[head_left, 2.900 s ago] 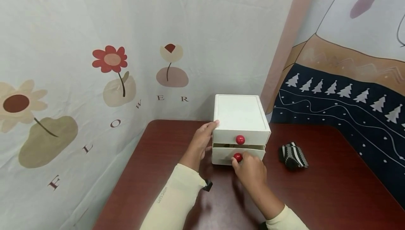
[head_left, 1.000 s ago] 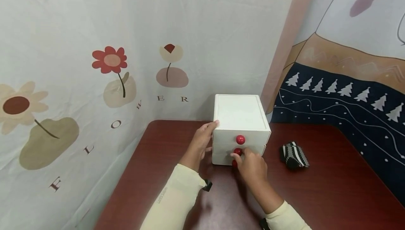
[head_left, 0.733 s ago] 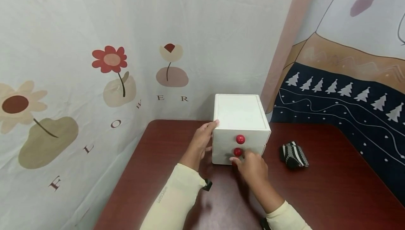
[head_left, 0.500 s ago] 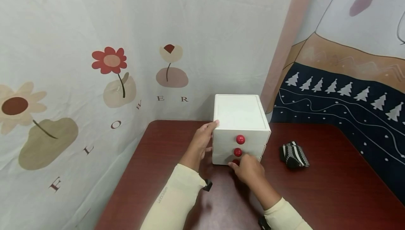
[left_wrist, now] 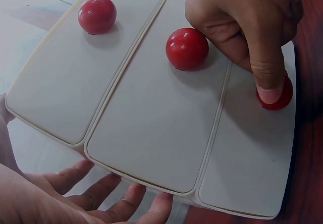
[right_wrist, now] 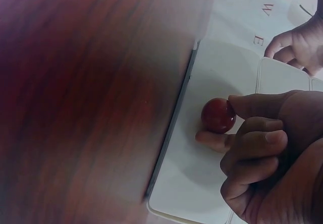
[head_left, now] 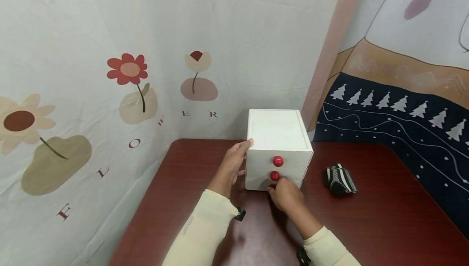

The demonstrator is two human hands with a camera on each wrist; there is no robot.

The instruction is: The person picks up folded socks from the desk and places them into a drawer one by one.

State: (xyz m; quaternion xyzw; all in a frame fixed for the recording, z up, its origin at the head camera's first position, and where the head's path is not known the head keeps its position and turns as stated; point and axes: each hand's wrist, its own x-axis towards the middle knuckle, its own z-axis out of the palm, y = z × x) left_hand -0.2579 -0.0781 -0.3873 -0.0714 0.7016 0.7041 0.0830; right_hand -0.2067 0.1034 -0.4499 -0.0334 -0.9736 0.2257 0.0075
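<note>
A small white cabinet (head_left: 278,129) with three drawers stands on the table, each drawer with a round red knob. All three drawer fronts look flush in the left wrist view. My left hand (head_left: 232,160) rests against the cabinet's left side, thumb at the top edge and fingers spread along the wall. Thumb and index finger of my right hand (head_left: 287,195) pinch the bottom drawer knob (right_wrist: 218,115); the other fingers are curled in. Just above that hand sits the middle knob (left_wrist: 187,49), and higher up the top knob (head_left: 278,161). The cabinet's inside is hidden.
A folded black-and-white striped cloth item (head_left: 340,178), perhaps a sock, lies right of the cabinet on the dark red table (head_left: 373,217). Behind the table hangs a pale curtain (head_left: 234,54) printed with flowers; a dark tree-patterned one (head_left: 395,123) is at right.
The middle drawer, partly pulled out at first, is now pushed in. My right hand has moved from its knob down to the bottom knob. The left hand stays in place.
</note>
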